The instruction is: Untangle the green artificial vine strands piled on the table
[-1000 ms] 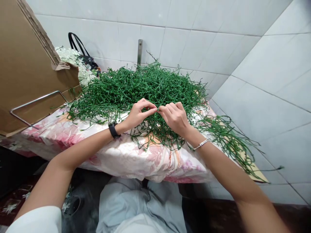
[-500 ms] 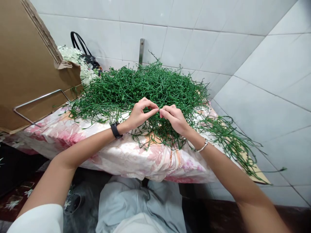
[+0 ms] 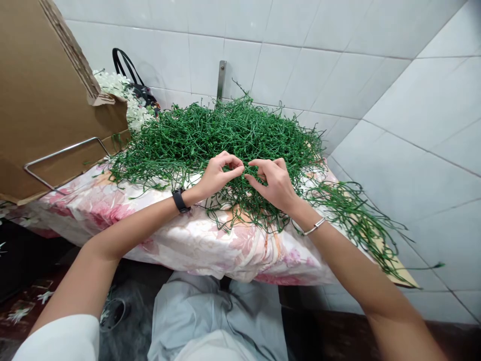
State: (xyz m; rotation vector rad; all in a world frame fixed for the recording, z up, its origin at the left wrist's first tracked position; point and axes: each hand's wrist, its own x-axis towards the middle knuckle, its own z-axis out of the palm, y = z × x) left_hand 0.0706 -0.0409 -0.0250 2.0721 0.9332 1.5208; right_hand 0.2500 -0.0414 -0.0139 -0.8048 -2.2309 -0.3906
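Observation:
Over the front of a large heap of green artificial stems (image 3: 225, 133), both hands are raised close together. My left hand (image 3: 221, 172), with a dark watch band at the wrist, pinches thumb and forefinger together. Whatever is between those fingertips is too small to make out against the green. My right hand (image 3: 272, 180) is just to the right of it, thumb and forefinger spread apart and nothing visible between them. Loose stems hang below the two hands onto the floral tablecloth (image 3: 180, 240).
A cardboard box (image 3: 56, 100) stands at the left, with a bent metal wire frame (image 3: 67, 149) before it. White artificial flowers (image 3: 137, 113) and a black-handled bag (image 3: 141, 92) are behind. More green stems (image 3: 353, 215) lie at the right edge, near the tiled wall (image 3: 413, 150).
The fingertips of my right hand were pinched against those of my left; now they have parted and drawn slightly right. My left hand keeps its pinch in nearly the same place.

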